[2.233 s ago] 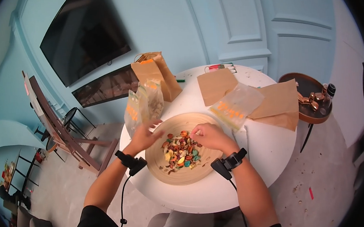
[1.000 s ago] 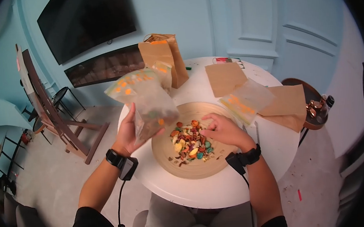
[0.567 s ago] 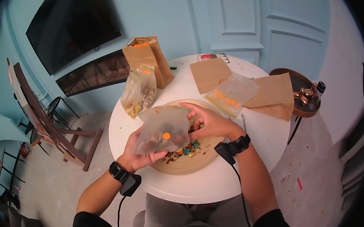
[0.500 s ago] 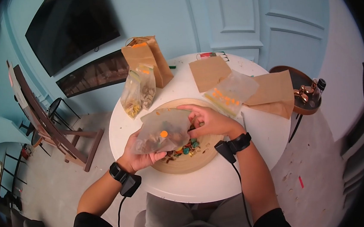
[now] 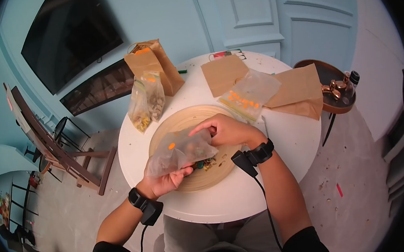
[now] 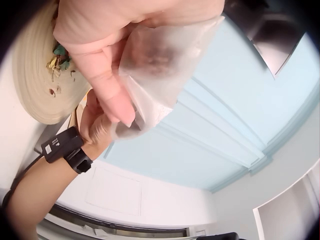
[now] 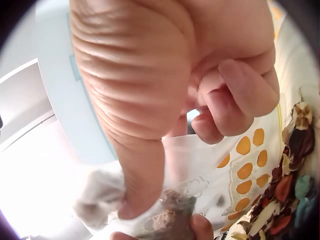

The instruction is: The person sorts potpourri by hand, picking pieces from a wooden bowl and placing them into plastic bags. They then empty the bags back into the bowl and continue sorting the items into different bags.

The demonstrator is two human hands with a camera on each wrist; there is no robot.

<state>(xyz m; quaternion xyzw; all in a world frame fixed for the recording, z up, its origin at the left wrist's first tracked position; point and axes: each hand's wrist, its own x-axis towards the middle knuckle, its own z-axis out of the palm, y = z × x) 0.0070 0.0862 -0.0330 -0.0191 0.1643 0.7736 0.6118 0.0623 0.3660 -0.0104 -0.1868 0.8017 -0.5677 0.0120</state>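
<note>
The left hand (image 5: pixel 166 183) grips the bag (image 5: pixel 180 149) from below — it lies sideways over the bowl (image 5: pixel 164 131) (mouth to the right) — the right hand (image 5: pixel 226 131) pinches that mouth.

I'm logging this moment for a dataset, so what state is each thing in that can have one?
Left hand: grips the plastic bag from below.
Right hand: fingers pinch the bag's mouth.
Plastic bag: held over the bowl, partly filled.
Wooden bowl: on the table, some mixed pieces left inside.
Brown paper bag: upright, top open.
Two filled bags: standing upright.
Flat plastic bag: lying flat.
</note>
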